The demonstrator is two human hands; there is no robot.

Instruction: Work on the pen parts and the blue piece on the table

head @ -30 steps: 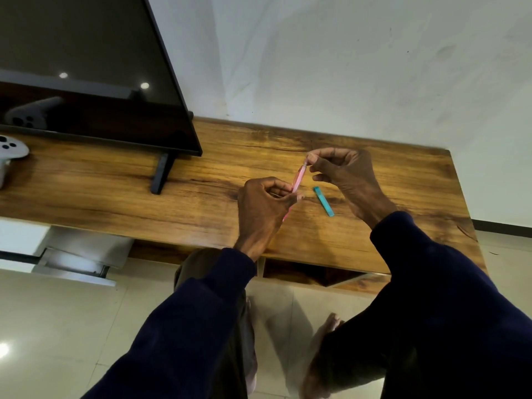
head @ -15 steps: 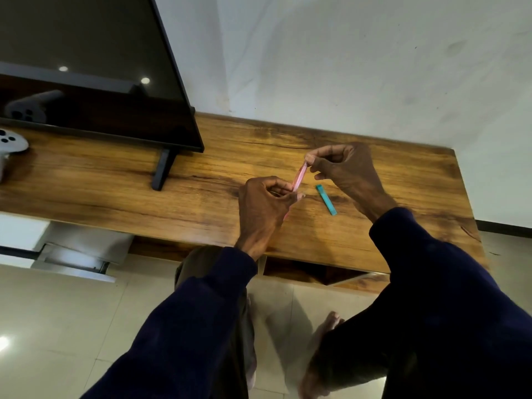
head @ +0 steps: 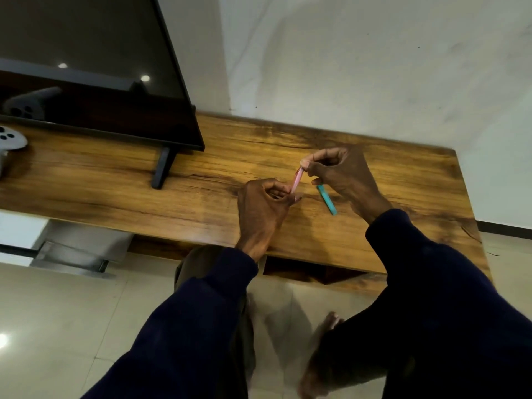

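Observation:
Both hands hold a thin pink stick above a wooden table. My left hand pinches its lower end between thumb and fingers. My right hand pinches its upper end with thumb and forefinger, the other fingers curled. A teal stick lies flat on the table just below my right hand, partly covered by it at its upper end.
A flat black television stands on a dark foot at the table's left. A white game controller lies at the far left edge. A white wall rises behind the table. Below are a tiled floor and my bare feet.
The view has tilted slightly. Both hands keep their pinch on the pink stick, and the teal stick has not moved.

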